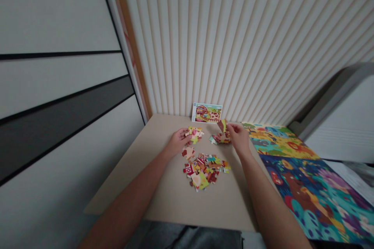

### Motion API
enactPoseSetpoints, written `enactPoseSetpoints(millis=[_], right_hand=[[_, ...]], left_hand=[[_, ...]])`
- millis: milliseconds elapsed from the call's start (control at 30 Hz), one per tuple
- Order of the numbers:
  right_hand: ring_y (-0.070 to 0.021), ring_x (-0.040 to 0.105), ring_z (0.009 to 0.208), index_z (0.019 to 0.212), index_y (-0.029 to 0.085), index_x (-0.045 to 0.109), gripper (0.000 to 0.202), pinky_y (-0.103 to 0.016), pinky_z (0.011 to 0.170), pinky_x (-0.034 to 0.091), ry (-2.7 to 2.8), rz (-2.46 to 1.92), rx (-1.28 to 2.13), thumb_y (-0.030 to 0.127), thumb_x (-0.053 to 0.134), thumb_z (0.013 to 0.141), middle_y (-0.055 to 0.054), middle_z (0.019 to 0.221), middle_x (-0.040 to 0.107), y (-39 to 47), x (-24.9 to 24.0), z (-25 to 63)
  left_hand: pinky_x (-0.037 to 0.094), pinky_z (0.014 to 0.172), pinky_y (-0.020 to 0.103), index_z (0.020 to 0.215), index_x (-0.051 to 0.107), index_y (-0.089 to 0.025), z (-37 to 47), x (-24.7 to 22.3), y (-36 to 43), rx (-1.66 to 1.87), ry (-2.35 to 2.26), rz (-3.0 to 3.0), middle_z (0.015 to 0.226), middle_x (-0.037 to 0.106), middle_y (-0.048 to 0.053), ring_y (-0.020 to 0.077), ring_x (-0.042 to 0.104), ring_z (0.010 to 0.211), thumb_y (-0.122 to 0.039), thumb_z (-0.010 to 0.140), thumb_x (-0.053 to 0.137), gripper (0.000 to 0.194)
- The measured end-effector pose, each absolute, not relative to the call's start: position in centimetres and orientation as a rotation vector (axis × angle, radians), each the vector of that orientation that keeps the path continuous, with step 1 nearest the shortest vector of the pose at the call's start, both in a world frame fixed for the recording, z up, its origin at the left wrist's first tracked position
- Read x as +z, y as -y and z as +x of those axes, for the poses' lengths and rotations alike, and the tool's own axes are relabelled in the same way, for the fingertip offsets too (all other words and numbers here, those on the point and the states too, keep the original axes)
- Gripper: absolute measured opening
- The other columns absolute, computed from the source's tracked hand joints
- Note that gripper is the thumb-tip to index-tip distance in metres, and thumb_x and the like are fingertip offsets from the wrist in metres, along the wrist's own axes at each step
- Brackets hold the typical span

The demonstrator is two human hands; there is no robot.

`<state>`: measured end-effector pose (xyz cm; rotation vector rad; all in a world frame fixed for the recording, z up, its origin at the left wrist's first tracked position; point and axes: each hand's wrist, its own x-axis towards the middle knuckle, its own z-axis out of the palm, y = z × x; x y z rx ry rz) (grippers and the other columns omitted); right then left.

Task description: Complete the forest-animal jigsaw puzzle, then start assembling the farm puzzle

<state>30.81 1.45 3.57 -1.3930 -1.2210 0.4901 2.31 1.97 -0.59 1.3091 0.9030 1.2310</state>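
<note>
My left hand [177, 142] is closed on some yellow and pink puzzle pieces [195, 134] above the table's left middle. Between the fingers of my right hand [239, 137] is a brown and yellow puzzle piece [222, 125], held up over a small group of red and brown pieces [221, 137]. Nearer to me lies a heap of mixed puzzle pieces [204, 171]. One white and brown piece [187, 152] sits between that heap and my left hand.
A picture card [207, 113] of a farm leans on the ribbed wall [204, 39] behind the beige table [128, 175]. Two colourful animal pictures, one yellow [277, 142] and one dark blue [318, 198], lie to the right. White panels stand at the left.
</note>
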Motion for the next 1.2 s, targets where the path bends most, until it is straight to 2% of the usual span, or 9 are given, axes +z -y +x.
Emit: enactPoseSetpoints(millis=[233,300,467,600,700,867,967,1067,1200], right_hand=[[-0.0311,0.070,0.090,0.102,0.012,0.078,0.041,-0.038,0.078,0.049,1.516,-1.867,0.066,0.044,0.059,0.086,-0.019,0.099,0.076,-1.2,3.0,33.0],[-0.0290,0.069,0.091,0.105,0.012,0.077,0.037,-0.037,0.080,0.049,1.597,-1.810,0.035,0.039,0.057,0.089,-0.018,0.102,0.076,-0.9,3.4,32.0],[-0.0206,0.068,0.087,0.105,0.018,0.075,0.028,-0.030,0.081,0.048,1.963,-1.453,0.339,0.031,0.055,0.093,-0.009,0.099,0.076,0.7,3.6,26.3],[-0.0226,0.064,0.095,0.111,0.020,0.075,0.035,-0.032,0.087,0.044,2.262,-1.369,0.335,0.045,0.058,0.095,-0.011,0.102,0.073,3.0,2.9,21.8],[-0.0245,0.061,0.096,0.117,0.021,0.073,0.050,-0.032,0.084,0.043,2.371,-1.403,0.311,0.060,0.063,0.088,-0.012,0.103,0.069,4.0,2.5,20.3],[-0.0255,0.059,0.102,0.120,0.020,0.071,0.055,-0.034,0.088,0.041,2.343,-1.435,0.419,0.057,0.076,0.078,-0.012,0.108,0.066,3.8,1.9,20.2],[-0.0220,0.060,0.091,0.109,0.019,0.071,0.044,-0.032,0.081,0.043,2.231,-1.384,0.573,0.045,0.081,0.075,-0.008,0.100,0.069,3.2,1.4,20.4],[-0.0155,0.059,0.071,0.095,0.017,0.068,0.025,-0.027,0.066,0.043,1.993,-1.294,0.886,0.036,0.075,0.080,-0.003,0.082,0.069,2.7,1.0,20.6],[-0.0120,0.056,0.056,0.086,0.016,0.066,0.025,-0.023,0.054,0.041,1.659,-1.214,1.185,0.040,0.073,0.080,-0.002,0.071,0.070,1.8,1.1,21.3]], left_hand=[[0.048,0.054,0.022,0.125,0.053,-0.015,1.0,-1.5,-3.3,1.328,-1.140,1.374,0.081,0.070,0.003,0.0111,0.061,0.057,-0.041,0.080,0.071,0.055],[0.048,0.056,0.022,0.124,0.055,-0.014,0.5,-1.6,-3.6,1.356,-1.223,1.406,0.080,0.070,0.003,0.0125,0.063,0.061,-0.037,0.081,0.070,0.051],[0.048,0.058,0.022,0.126,0.057,-0.011,-0.5,-1.9,-4.1,1.387,-1.390,1.492,0.078,0.070,0.003,0.0142,0.064,0.065,-0.031,0.085,0.063,0.046],[0.051,0.063,0.024,0.126,0.058,-0.012,-0.7,-2.2,-4.3,1.357,-1.479,1.583,0.083,0.073,0.005,0.0166,0.068,0.070,-0.032,0.086,0.063,0.045],[0.052,0.068,0.026,0.127,0.059,-0.013,-0.7,-2.2,-4.1,1.319,-1.550,1.660,0.087,0.075,0.007,0.0184,0.070,0.075,-0.030,0.086,0.064,0.045],[0.052,0.079,0.029,0.125,0.061,-0.016,-0.6,-1.9,-3.6,1.237,-1.656,1.819,0.099,0.075,0.010,0.0210,0.071,0.086,-0.029,0.087,0.063,0.039],[0.050,0.086,0.033,0.121,0.064,-0.017,-0.7,-1.7,-3.4,1.182,-1.721,1.917,0.101,0.074,0.011,0.0239,0.069,0.091,-0.030,0.089,0.061,0.035],[0.046,0.095,0.036,0.115,0.066,-0.017,-0.7,-1.7,-3.4,1.143,-1.774,1.993,0.106,0.071,0.013,0.0257,0.065,0.101,-0.028,0.089,0.060,0.029],[0.044,0.099,0.038,0.112,0.067,-0.014,-0.7,-2.0,-3.4,1.127,-1.808,2.051,0.108,0.067,0.014,0.0269,0.061,0.107,-0.026,0.088,0.058,0.028]])
